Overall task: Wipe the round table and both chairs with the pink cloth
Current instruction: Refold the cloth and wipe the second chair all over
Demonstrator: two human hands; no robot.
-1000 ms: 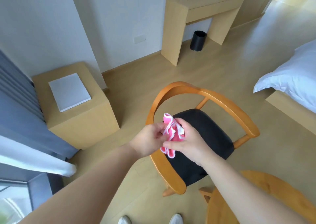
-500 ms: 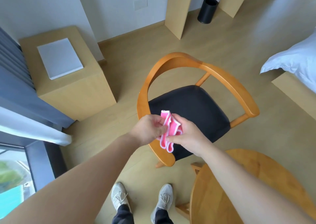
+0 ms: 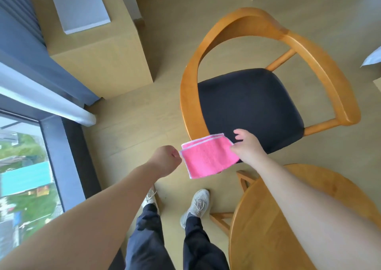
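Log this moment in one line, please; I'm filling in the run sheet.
stage: cloth prep | pink cloth: folded, held over chair seat edge | left hand: pinches cloth | right hand: pinches cloth | round table: untouched

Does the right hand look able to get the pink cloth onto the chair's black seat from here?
Probably yes: the right hand holds the pink cloth just over the black seat front edge, nothing between.

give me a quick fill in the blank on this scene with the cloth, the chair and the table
1. The cloth held between both hands is ____ in colour.
2. The chair has a wooden frame and a ____ seat cushion.
3. The top of the wooden table at lower right is ____ in shape.
4. The right hand pinches the cloth's edge; the left hand pinches the ____ edge.

Missing words: pink; black; round; opposite
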